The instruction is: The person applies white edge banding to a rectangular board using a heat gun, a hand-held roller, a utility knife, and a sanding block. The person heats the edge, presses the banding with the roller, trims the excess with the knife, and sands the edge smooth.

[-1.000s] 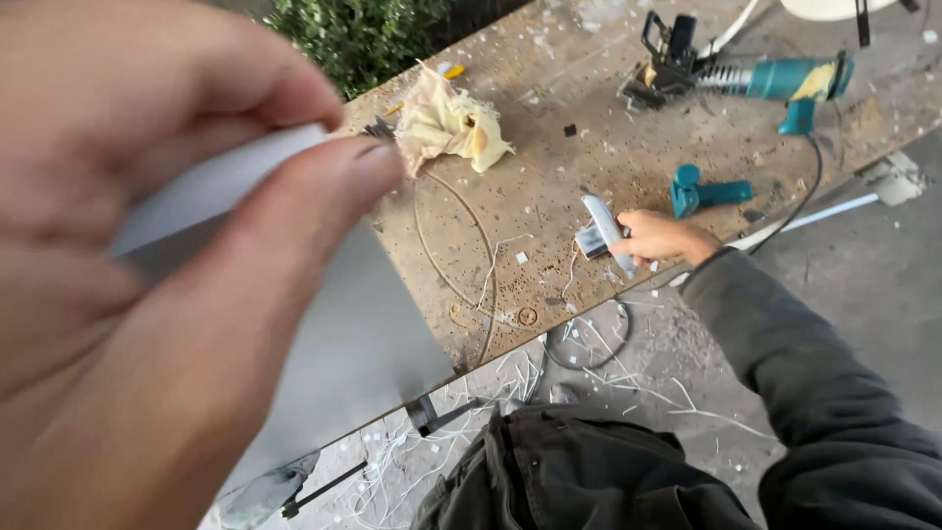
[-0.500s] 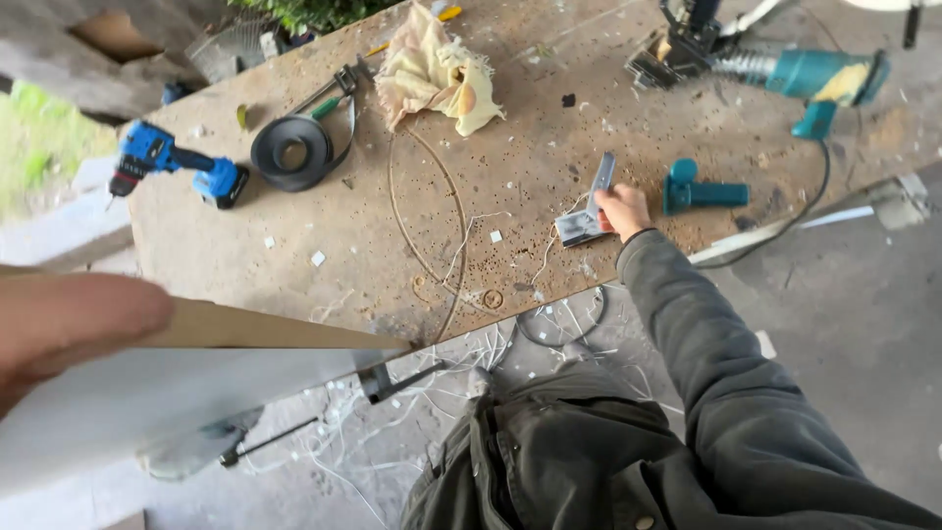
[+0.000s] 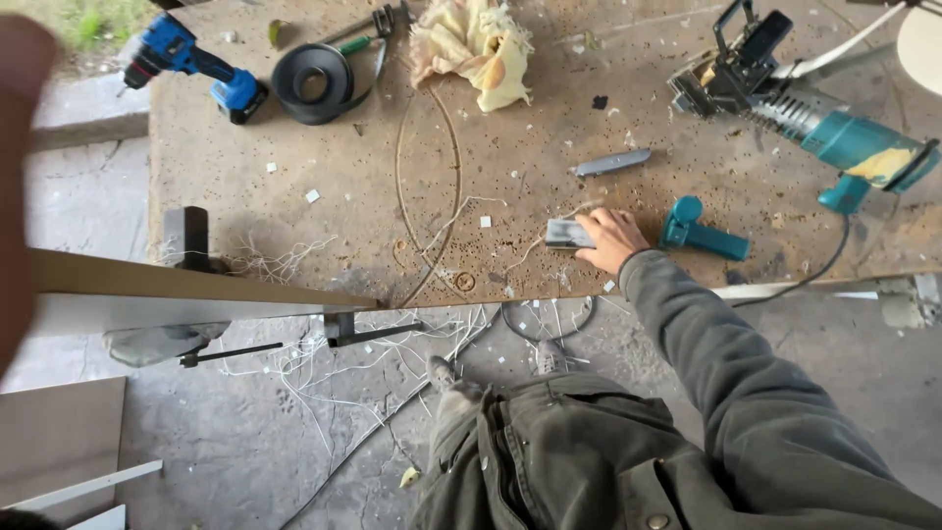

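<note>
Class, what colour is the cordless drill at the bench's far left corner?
Blue and black drill, clearest in the head view.

Your right hand (image 3: 610, 238) rests on a small grey flat block (image 3: 567, 234) lying at the worktop's six o'clock edge

Soft, even daylight; left hand (image 3: 20, 186) blurred at the frame edge.

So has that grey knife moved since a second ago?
Yes: the grey knife has left the right hand and lies farther up the table than the teal tool.
</note>
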